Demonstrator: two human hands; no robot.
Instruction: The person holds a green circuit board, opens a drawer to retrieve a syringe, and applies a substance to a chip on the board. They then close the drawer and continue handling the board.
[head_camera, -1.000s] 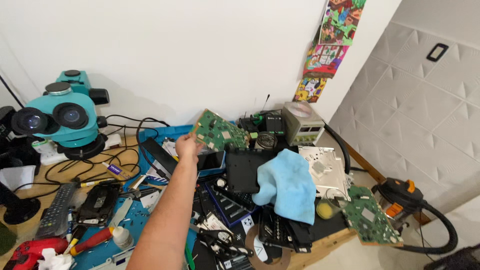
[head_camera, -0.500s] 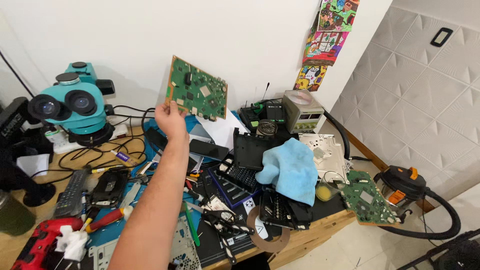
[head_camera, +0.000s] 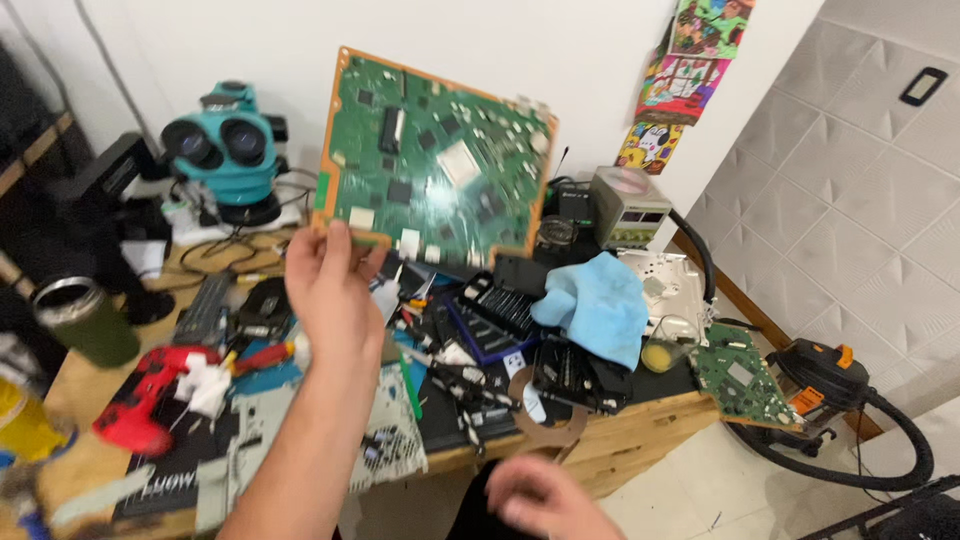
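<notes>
Lifted from the cluttered bench over the preceding second, the green circuit board (head_camera: 437, 160) now fills the upper centre of the view, raised close to the head camera with its component side facing the viewer. The left hand (head_camera: 330, 290) pinches the board's lower left edge between thumb and fingers, so the board stands directly above and slightly right of that hand, tilted, clear of everything on the wooden workbench (head_camera: 640, 425). The right hand (head_camera: 545, 500) sits low at the frame's bottom edge, blurred; it appears loosely spread and holds nothing. Beyond the board lie a teal microscope (head_camera: 225, 145) to the left, a blue cloth (head_camera: 595, 300) to the right, and a second, smaller green board (head_camera: 740, 375) at the bench's right end.
</notes>
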